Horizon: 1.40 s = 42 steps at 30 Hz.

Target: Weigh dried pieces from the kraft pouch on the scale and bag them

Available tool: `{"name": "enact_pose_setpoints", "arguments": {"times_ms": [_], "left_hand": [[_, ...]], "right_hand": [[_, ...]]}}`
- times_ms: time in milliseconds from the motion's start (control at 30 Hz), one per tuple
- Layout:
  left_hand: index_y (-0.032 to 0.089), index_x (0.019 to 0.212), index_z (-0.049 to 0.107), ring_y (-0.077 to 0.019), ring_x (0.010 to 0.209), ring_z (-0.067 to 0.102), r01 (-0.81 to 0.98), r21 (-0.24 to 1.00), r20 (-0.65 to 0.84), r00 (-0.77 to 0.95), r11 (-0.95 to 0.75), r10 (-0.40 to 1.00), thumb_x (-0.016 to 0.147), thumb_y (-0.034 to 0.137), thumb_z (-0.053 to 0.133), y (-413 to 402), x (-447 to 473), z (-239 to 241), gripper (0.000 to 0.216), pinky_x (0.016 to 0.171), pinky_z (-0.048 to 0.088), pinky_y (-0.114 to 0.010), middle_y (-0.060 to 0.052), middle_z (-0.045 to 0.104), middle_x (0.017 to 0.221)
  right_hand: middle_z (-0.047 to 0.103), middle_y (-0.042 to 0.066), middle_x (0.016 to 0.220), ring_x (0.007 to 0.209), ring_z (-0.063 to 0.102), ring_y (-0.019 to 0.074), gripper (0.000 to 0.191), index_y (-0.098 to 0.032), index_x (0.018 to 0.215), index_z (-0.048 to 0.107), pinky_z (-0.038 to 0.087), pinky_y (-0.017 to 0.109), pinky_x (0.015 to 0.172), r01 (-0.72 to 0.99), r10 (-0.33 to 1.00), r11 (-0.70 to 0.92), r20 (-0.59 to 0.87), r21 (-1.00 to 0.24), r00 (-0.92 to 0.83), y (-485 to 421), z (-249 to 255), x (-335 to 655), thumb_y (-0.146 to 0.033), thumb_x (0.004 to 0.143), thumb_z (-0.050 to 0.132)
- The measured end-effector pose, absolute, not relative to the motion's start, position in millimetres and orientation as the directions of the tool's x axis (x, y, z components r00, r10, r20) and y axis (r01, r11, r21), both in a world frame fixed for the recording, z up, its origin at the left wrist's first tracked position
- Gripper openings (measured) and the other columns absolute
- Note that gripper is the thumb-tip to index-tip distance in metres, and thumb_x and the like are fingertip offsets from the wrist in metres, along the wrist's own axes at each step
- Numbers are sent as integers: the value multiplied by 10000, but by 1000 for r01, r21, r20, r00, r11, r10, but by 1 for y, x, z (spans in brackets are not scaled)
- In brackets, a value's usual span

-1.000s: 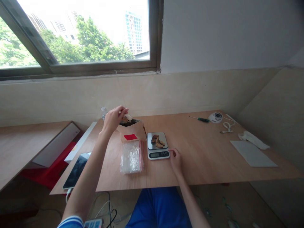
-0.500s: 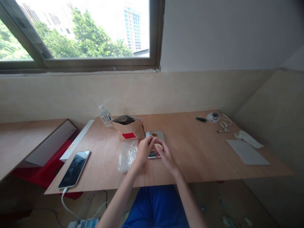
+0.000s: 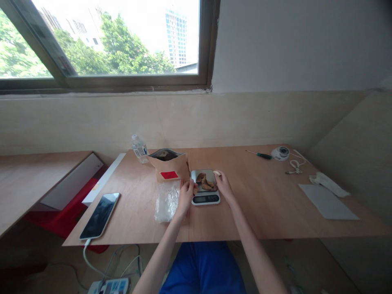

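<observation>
A kitchen scale (image 3: 206,199) with a dark display stands near the middle of the table, and curled brown dried pieces (image 3: 207,184) lie on its plate. At the scale's left edge, my left hand (image 3: 185,195) pinches a small brown dried piece (image 3: 195,190). My right hand (image 3: 225,187) is at the scale's right edge, its fingers closed on a pale dried piece (image 3: 217,173). Left of the scale stands an open brown paper pouch (image 3: 171,165) with a red label; its contents are dark and unclear. Clear plastic bags (image 3: 167,202) lie in front of the pouch.
A plastic bottle (image 3: 140,148) stands behind the pouch. On the left lies a phone (image 3: 100,215) with a cable. To the right are a screwdriver (image 3: 263,156), a white dome camera (image 3: 280,153), a grey sheet (image 3: 327,202) and a white crumpled wrap (image 3: 329,183).
My hands were together over the scale and have parted to its two sides, each with a piece. The dried pieces and display are now uncovered. The view has shifted slightly.
</observation>
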<state>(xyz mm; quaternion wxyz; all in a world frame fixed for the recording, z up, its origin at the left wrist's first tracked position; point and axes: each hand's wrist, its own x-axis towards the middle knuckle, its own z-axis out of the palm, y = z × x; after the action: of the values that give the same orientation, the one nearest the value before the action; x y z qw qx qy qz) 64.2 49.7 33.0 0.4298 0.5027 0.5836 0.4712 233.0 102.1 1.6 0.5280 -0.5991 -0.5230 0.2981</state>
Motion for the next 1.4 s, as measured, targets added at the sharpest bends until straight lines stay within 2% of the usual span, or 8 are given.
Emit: {"name": "enact_pose_setpoints", "arguments": {"times_ms": [67,133,300,433,633,800,1133,1400], "left_hand": [[155,755,605,-201,738,608,216,976,7,-144,25,990,829,564,369,50,64,30,477,609,446,-275,-85,643,767],[156,767,600,-203,764,602,261,965,52,-152,-11,987,841,544,365,50,64,27,459,662,438,-291,-83,640,787],[175,746,562,-189,753,564,424,896,208,-146,-129,967,866,441,382,54,69,23,343,715,402,-307,-58,601,762],[193,722,547,-210,805,538,542,825,289,-165,-158,943,850,364,442,53,76,25,238,745,381,-330,-65,584,775],[190,773,557,-203,803,554,501,852,270,-171,-153,948,863,367,429,47,77,25,237,733,393,-326,-64,601,816],[166,857,572,-182,757,583,319,941,177,-177,-114,968,829,417,491,45,70,18,266,688,424,-299,-66,624,826],[164,877,592,-212,847,620,135,991,7,-200,21,980,713,392,632,36,60,16,284,736,457,-310,-88,657,895],[172,820,601,-174,716,572,344,937,122,-185,-52,975,718,285,596,51,66,9,152,661,419,-281,-49,630,803]], "right_hand": [[637,150,1023,993,555,270,420,-130,970,640,412,428,885,397,933,118,239,-910,270,116,-5,231,-464,760,494],[646,144,1007,1014,549,281,405,-139,977,647,368,463,930,412,937,117,237,-904,256,121,-10,228,-449,749,521],[615,122,1127,1066,541,242,444,-186,1147,577,383,421,933,397,934,182,285,-899,217,107,-21,235,-458,822,444],[592,141,1154,1054,550,227,448,-166,1143,560,424,393,887,344,893,172,293,-923,341,85,-36,253,-456,845,393],[639,113,918,863,586,224,306,-157,895,618,455,363,769,318,803,123,283,-940,525,38,-66,273,-375,804,423],[624,55,700,629,562,193,305,-155,866,627,441,314,598,244,812,30,166,-969,559,28,-68,276,-373,782,431],[642,88,832,768,580,216,258,-164,831,600,456,336,686,268,835,53,190,-962,517,31,-64,275,-347,775,428],[639,98,859,813,580,227,249,-163,826,596,453,351,712,306,841,66,218,-950,495,31,-62,274,-320,778,408]]}}
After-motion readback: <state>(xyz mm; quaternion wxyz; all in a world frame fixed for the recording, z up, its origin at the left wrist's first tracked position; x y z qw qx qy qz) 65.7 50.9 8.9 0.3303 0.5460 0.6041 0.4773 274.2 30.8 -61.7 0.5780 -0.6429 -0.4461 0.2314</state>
